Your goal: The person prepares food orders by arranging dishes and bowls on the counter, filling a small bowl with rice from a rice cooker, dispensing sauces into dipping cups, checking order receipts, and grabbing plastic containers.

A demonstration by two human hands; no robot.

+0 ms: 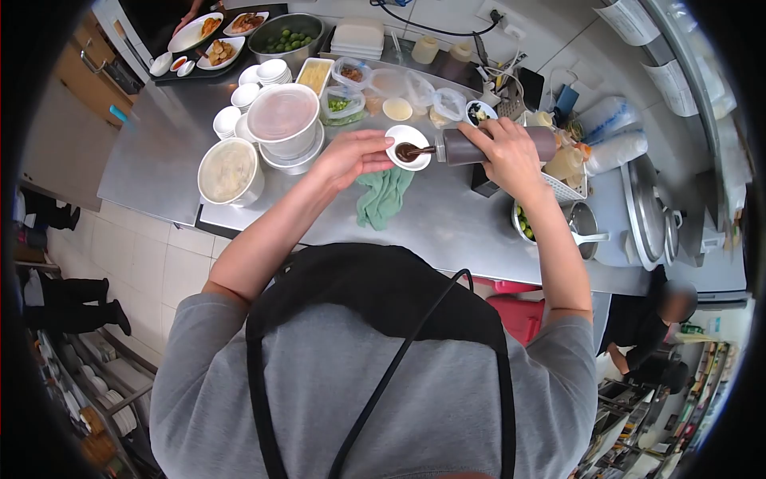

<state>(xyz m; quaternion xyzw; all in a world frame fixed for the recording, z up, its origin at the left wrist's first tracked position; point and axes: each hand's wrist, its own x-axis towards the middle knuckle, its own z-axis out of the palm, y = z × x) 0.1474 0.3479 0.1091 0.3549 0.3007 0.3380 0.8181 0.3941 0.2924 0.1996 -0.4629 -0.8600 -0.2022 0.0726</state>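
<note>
My left hand (357,157) holds a small white bowl (420,138) by its left edge, tilted a little. Dark brown sauce (407,152) lies in the bowl. The fingers of my right hand (507,152) are wrapped round a squeeze bottle (467,148) of dark sauce, held sideways with its nozzle over the bowl's right side. A green cloth (383,197) lies crumpled on the steel counter (463,231) below the bowl.
Left stand stacked lidded tubs (283,120), another tub (229,172) and small white bowls. Behind are a bowl of limes (286,38), ingredient containers and plated food (221,53). A white basket (565,190) and metal pots stand right. Other people stand at the edges.
</note>
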